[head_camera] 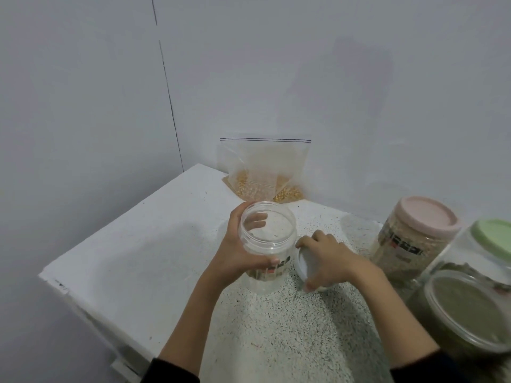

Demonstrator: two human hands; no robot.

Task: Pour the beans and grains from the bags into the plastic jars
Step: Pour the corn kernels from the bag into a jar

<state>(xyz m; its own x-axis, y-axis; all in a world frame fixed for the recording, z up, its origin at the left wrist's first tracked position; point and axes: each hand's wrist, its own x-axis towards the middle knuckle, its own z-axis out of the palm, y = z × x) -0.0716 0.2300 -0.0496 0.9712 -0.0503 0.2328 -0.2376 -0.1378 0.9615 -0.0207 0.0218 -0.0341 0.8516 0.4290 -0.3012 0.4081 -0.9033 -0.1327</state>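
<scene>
My left hand [237, 244] grips the open, empty clear jar [266, 244] standing mid-worktop [138, 244], fingers curled round its far side. My right hand [326, 258] curls over its white lid [302, 265], just right of the jar. The zip bag [264, 172] of yellow grains leans against the far wall, and filled jars [412, 239] stand at the right.

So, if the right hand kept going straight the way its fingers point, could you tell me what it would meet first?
Its fingers point left, so the right hand, holding the white lid, would probably meet the open empty jar gripped by the left hand; depth is unclear.
</scene>
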